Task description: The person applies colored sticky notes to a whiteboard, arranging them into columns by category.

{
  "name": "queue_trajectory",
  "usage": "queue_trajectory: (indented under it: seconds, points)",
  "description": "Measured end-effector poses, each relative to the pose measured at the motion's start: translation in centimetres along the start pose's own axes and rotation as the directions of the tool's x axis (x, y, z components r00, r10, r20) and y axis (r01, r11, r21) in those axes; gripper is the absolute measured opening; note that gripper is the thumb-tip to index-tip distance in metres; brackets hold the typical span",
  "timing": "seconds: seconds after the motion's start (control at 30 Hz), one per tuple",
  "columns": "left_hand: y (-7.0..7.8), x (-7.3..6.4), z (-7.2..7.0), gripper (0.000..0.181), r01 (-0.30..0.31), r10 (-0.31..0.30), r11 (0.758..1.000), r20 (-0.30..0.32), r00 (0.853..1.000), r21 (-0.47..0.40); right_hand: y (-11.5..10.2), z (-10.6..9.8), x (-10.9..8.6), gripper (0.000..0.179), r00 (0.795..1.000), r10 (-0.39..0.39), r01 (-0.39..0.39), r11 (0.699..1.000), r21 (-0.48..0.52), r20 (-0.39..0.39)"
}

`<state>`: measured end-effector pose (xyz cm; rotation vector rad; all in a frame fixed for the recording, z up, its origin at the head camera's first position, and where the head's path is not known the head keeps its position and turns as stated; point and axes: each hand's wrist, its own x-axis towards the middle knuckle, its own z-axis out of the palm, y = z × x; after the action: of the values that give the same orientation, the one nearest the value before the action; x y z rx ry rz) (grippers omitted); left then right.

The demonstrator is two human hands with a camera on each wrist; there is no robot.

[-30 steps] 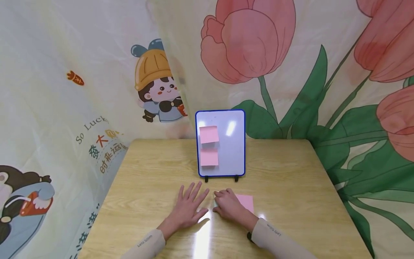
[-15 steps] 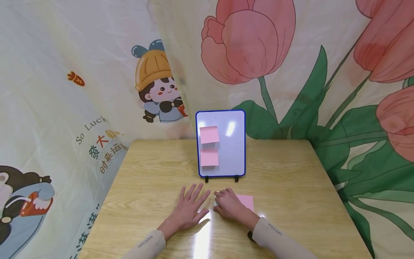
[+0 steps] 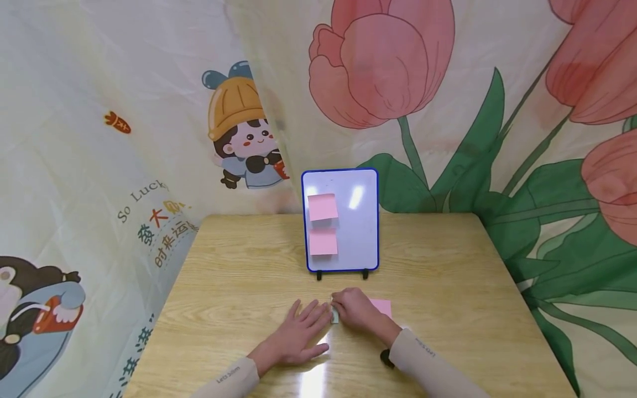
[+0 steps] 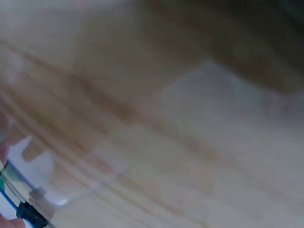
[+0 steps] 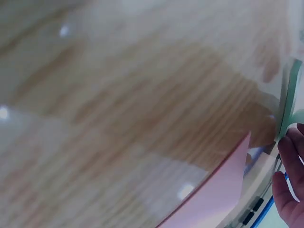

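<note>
A pale green sticky note pad (image 3: pixel 335 316) lies on the table, mostly covered by the right hand. My right hand (image 3: pixel 359 309) has curled fingers and pinches the green paper near its far edge. In the right wrist view, fingers (image 5: pixel 290 156) meet the thin green edge (image 5: pixel 290 95). My left hand (image 3: pixel 302 333) is spread palm down, its fingertips reaching the pad's left side. Just right of the right hand is a pink sticky note pad (image 3: pixel 382 307), partly hidden by it. The left wrist view is blurred and shows mainly tabletop.
A small whiteboard (image 3: pixel 358 237) with a blue frame stands on black feet behind the hands. Two pink sticky notes, an upper one (image 3: pixel 322 207) and a lower one (image 3: pixel 323 242), are stuck on its left half. Printed cloth (image 3: pixel 438 138) hangs behind the wooden table (image 3: pixel 239 249).
My left hand has moved right and slightly nearer to me, up to the green pad, with fingers closer together. The right hand has shifted slightly, so more green paper shows.
</note>
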<state>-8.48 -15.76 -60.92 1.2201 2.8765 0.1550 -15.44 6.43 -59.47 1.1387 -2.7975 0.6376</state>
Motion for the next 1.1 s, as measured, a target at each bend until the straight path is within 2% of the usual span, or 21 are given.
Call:
queue_trajectory:
  seconds: [0.2,0.37,0.47,0.63,0.77,1.1]
  points:
    - [0.6,0.4,0.0,0.067,-0.054,0.054,0.998,0.051,0.997,0.007,0.3,-0.5,0.8,0.035,0.996,0.063,-0.069,0.991,0.111,0.058]
    - [0.8,0.7,-0.4,0.067,-0.036,0.035,0.999,0.095,0.995,0.009,0.4,-1.0,1.2,0.031,0.988,0.078,-0.095,0.988,0.125,0.133]
    - [0.8,0.9,-0.7,0.068,-0.017,0.02,1.0,0.133,0.991,-0.024,0.6,-1.4,1.4,0.022,0.982,0.106,-0.126,0.985,0.118,0.158]
    - [0.8,1.1,-1.3,0.071,0.007,0.003,0.999,0.193,0.981,-0.05,1.6,-1.9,2.1,0.013,0.986,0.126,-0.141,0.981,0.137,0.112]
    - [0.7,1.3,-1.5,0.073,0.004,0.004,0.999,0.203,0.979,-0.037,2.6,-2.2,2.7,0.008,0.986,0.148,-0.158,0.973,0.166,0.071]
    - [0.7,1.8,-1.6,0.074,0.017,-0.006,0.999,0.213,0.977,-0.05,3.6,-2.9,3.7,0.009,0.958,0.271,-0.286,0.928,0.239,0.095]
